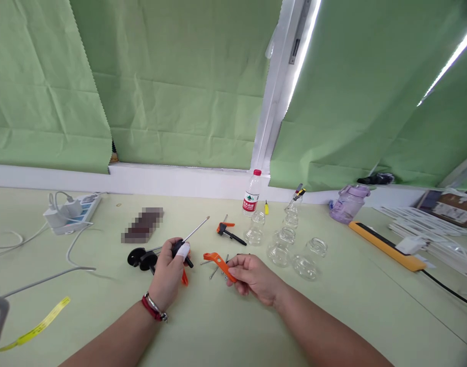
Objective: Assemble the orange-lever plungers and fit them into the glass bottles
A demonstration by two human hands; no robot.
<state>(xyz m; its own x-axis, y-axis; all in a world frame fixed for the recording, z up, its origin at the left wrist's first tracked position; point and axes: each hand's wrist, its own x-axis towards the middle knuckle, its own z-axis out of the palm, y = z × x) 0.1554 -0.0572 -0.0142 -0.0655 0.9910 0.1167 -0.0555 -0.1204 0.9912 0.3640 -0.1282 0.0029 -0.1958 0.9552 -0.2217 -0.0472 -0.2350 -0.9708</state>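
Note:
My left hand (168, 272) is closed around a black part (176, 248) with a thin metal rod (197, 228) sticking out up and to the right; its exact kind is unclear. Between the thumb and fingers of my right hand (254, 278) is a bent orange lever (218, 261) with a hole in it. Several loose screws (214, 272) lie behind and below that lever. Black round parts (137, 257) with metal rods rest left of my left hand. Beneath that hand another orange piece (185, 277) shows, partly hidden. Farther back lies a black and orange assembly (230, 233) with a rod.
Several clear glass flasks (279, 250) stand to the right, one holding screwdrivers (296, 196). Behind them are a water bottle (251, 193) and a purple jug (348, 205). A power strip with cables (71, 214) lies left, an orange one (386, 247) right.

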